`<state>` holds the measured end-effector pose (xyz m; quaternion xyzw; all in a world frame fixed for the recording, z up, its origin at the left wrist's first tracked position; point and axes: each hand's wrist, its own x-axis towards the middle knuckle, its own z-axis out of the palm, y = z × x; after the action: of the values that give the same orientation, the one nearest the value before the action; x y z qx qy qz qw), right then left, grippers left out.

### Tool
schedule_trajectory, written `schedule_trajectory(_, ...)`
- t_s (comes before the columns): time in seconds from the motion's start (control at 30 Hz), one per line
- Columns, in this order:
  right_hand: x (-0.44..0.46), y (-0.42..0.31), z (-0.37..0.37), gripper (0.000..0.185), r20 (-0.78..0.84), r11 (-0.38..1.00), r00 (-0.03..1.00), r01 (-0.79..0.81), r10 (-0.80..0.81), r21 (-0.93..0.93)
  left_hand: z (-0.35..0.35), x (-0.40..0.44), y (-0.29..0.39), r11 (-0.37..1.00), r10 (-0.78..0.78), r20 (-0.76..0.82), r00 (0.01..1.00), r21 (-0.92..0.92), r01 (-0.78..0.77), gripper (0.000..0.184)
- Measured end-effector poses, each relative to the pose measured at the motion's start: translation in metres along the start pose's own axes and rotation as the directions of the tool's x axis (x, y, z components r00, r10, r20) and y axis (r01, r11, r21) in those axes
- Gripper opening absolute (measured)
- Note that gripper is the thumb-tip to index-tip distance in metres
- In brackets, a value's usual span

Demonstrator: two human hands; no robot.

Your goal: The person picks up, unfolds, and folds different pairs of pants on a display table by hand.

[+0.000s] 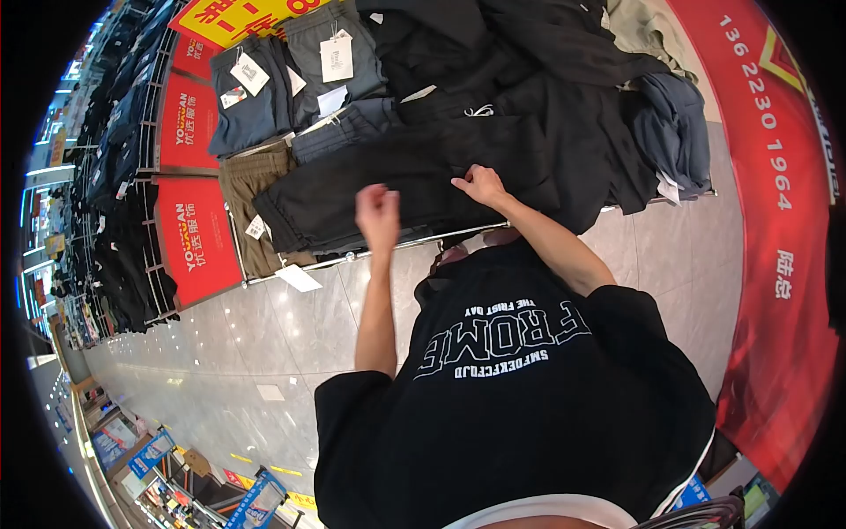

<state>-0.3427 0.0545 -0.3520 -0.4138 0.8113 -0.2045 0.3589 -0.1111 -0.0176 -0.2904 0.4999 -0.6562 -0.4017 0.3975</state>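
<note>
Black trousers (352, 189) lie folded lengthwise across the display table, the leg cuffs at the left. Over their near edge hovers my left hand (379, 214), its curled fingers smeared by motion; whether anything is between them is unclear. My right hand (482, 186) rests on the same trousers further right, fingers curled on the black cloth and thumb pointing left. A white drawstring (478, 111) shows on the black clothes just behind it. A white tag (256, 227) hangs by the cuffs.
Grey folded trousers (330, 66) with tags and brown trousers (251, 189) lie at the left. A loose black heap (573, 123) and a blue-grey garment (674, 123) are at the right. A metal rail (350, 257) edges the table. Red banners (198, 225) stand left; clothes racks are beyond.
</note>
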Motion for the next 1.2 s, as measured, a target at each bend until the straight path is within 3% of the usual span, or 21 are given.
schedule_trajectory(0.03,0.0,-0.001,0.003,0.049,0.004,1.0,1.0,0.005,-0.005,-0.001,0.023,-0.009,-0.013,0.989,-0.133,0.17,0.976,-0.045,0.143,0.032)
schedule_trajectory(0.1,-0.003,-0.002,0.007,0.053,-0.076,0.999,0.997,-0.033,0.035,0.026,0.065,-0.023,-0.035,0.965,-0.262,0.268,0.927,0.079,0.25,0.043)
schedule_trajectory(0.23,-0.003,0.003,0.0,0.055,-0.109,0.996,0.993,-0.03,0.039,0.082,0.096,-0.023,-0.028,0.938,-0.332,0.322,0.887,0.207,0.277,0.057)
schedule_trajectory(0.3,-0.006,-0.001,-0.008,0.058,-0.103,0.98,0.986,-0.114,0.131,0.16,0.105,-0.021,-0.024,0.863,-0.458,0.281,0.843,0.366,0.348,0.062)
schedule_trajectory(0.37,-0.008,-0.01,-0.01,0.056,-0.159,0.98,0.976,-0.122,0.146,0.156,0.117,-0.022,-0.04,0.864,-0.461,0.234,0.856,0.338,0.373,0.061)
schedule_trajectory(0.43,-0.005,-0.01,-0.009,0.053,-0.216,0.98,0.963,-0.13,0.161,0.152,0.123,-0.022,-0.046,0.841,-0.531,0.343,0.775,0.105,0.53,0.055)
schedule_trajectory(0.47,0.002,-0.007,-0.007,0.05,-0.194,0.974,0.964,-0.147,0.18,0.172,0.123,-0.026,-0.043,0.842,-0.531,0.345,0.774,0.113,0.527,0.055)
schedule_trajectory(0.53,0.019,0.004,0.001,0.034,-0.126,0.954,0.969,-0.18,0.215,0.241,0.12,-0.037,-0.033,0.806,-0.313,0.478,0.821,-0.323,0.496,0.051)
schedule_trajectory(0.57,0.021,0.006,-0.002,0.027,-0.108,0.921,0.961,-0.207,0.255,0.33,0.12,-0.04,-0.029,0.81,-0.317,0.485,0.815,-0.308,0.498,0.051)
schedule_trajectory(0.63,0.027,0.013,-0.011,0.023,0.125,0.745,0.943,-0.32,0.307,0.585,0.118,-0.047,-0.02,0.757,-0.35,0.501,0.791,-0.347,0.554,0.032)
schedule_trajectory(0.67,0.028,0.017,-0.014,0.031,0.189,0.699,0.948,-0.317,0.257,0.64,0.113,-0.046,-0.004,0.704,-0.494,0.557,0.668,-0.194,0.683,0.032)
schedule_trajectory(0.7,0.026,0.018,-0.012,0.031,0.192,0.699,0.947,-0.32,0.258,0.639,0.115,-0.049,-0.008,0.702,-0.497,0.556,0.667,-0.194,0.685,0.032)
schedule_trajectory(0.77,0.016,0.01,-0.018,0.046,0.203,0.826,0.957,-0.283,0.208,0.487,0.121,-0.053,-0.015,0.759,-0.451,0.542,0.709,-0.185,0.624,0.029)
schedule_trajectory(0.83,0.006,0.002,-0.026,0.058,0.318,0.915,0.927,-0.292,0.199,0.278,0.121,-0.053,-0.011,0.719,-0.439,0.57,0.695,-0.241,0.652,0.03)
schedule_trajectory(0.9,-0.009,-0.006,-0.034,0.054,0.399,0.813,0.871,-0.443,0.288,0.379,0.121,-0.052,-0.004,0.676,-0.419,0.602,0.68,-0.294,0.676,0.03)
schedule_trajectory(0.93,-0.012,-0.003,-0.036,0.054,0.395,0.812,0.872,-0.442,0.289,0.381,0.12,-0.051,-0.004,0.626,-0.409,0.618,0.671,-0.345,0.699,0.031)
schedule_trajectory(1.0,-0.022,0.005,-0.041,0.043,0.594,0.72,0.801,-0.457,0.077,0.522,0.118,-0.05,-0.004,0.534,-0.41,0.657,0.633,-0.39,0.75,0.03)
schedule_trajectory(1.1,-0.033,0.013,-0.041,0.03,0.469,0.64,0.883,-0.371,0.018,0.673,0.111,-0.048,0.022,0.501,-0.322,0.725,0.609,-0.415,0.759,0.033)
schedule_trajectory(1.2,-0.042,0.016,-0.05,0.024,0.434,0.598,0.901,-0.352,0.009,0.72,0.111,-0.054,0.034,0.481,-0.366,0.73,0.577,-0.383,0.789,0.034)
